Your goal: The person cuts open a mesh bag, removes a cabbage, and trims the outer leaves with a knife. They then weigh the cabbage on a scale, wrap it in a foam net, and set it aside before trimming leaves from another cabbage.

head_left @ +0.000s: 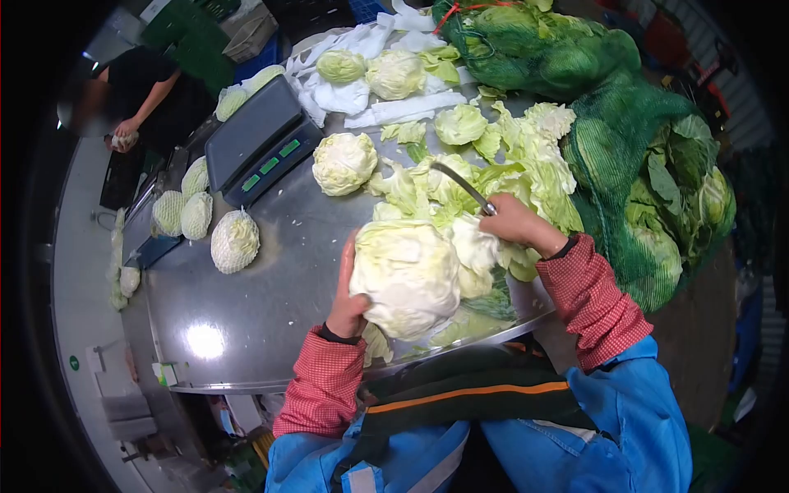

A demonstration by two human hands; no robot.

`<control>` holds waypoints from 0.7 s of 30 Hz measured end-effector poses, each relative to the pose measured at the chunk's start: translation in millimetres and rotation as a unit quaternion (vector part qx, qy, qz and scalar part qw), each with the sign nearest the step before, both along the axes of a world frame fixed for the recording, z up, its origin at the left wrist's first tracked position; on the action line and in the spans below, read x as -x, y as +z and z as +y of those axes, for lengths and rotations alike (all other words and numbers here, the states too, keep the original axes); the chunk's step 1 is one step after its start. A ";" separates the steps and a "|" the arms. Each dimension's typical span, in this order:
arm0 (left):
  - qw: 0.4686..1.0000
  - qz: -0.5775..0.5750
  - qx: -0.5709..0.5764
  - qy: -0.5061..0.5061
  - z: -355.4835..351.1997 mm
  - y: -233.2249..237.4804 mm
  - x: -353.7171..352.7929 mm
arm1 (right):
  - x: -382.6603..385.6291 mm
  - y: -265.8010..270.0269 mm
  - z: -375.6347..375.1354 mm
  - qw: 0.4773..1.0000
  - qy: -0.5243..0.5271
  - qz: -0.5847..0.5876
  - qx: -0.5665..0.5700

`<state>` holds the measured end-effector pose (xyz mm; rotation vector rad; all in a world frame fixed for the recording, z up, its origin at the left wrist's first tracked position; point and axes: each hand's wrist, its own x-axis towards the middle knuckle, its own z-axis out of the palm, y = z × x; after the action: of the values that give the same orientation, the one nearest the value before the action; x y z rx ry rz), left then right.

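A large pale cabbage (407, 275) is held at the table's front, its outside white and light green. My left hand (347, 292) grips it from the left side, with the thumb low on its face. My right hand (514, 223) is closed round the handle of a knife (463, 185), whose curved blade points up and left over loose leaves. Just below that hand a white leaf (477, 255) overlaps the cabbage's right side. Trimmed cabbage leaves (534, 168) are heaped beyond and to the right of my hands. Another peeled cabbage (344, 164) sits beyond, to the left.
A scale (259, 135) stands at the far left of the metal table (288, 312). Cabbages in white foam nets (235, 242) lie near it. Green mesh sacks of cabbages (625, 181) line the right side. A person (152, 94) stands across at the upper left.
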<state>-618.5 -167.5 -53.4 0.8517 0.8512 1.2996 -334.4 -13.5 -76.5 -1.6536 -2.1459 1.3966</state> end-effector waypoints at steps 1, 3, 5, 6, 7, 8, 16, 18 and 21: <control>0.997 -0.064 0.033 -0.019 -2.7 -7.0 6.2 | -5.3 -11.0 4.5 1.000 0.013 -0.026 -0.009; 0.975 -0.188 0.100 -0.057 -11.1 -25.9 22.7 | -2.7 -11.8 -6.1 0.987 0.049 -0.077 -0.131; 0.984 -0.148 0.078 -0.057 -2.9 -21.2 25.4 | 12.9 42.8 -20.6 0.982 0.007 -0.067 -0.174; 0.989 -0.119 0.073 -0.051 1.0 -20.6 23.9 | 22.2 59.6 -25.9 0.973 0.037 0.011 -0.228; 0.993 -0.088 0.070 -0.048 4.4 -19.5 21.6 | 32.3 74.1 -32.2 0.955 0.063 0.088 -0.277; 0.992 -0.082 0.083 -0.056 8.0 -12.6 16.9 | 39.6 85.7 -35.7 0.944 0.090 0.107 -0.300; 0.990 -0.047 0.078 -0.112 7.5 -6.6 10.3 | 56.3 59.1 -7.7 0.945 0.010 0.131 -0.301; 0.988 -0.068 0.072 -0.117 4.9 -13.1 12.5 | 51.2 38.3 -7.7 0.963 -0.017 0.082 -0.256; 0.976 -0.180 0.088 -0.085 -0.6 -11.5 8.0 | 45.9 34.4 -16.8 0.972 -0.074 0.163 -0.154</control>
<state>-626.4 -168.1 -64.8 0.5161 0.5819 1.1627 -380.3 -30.3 -42.1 -1.3342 -1.8961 1.1316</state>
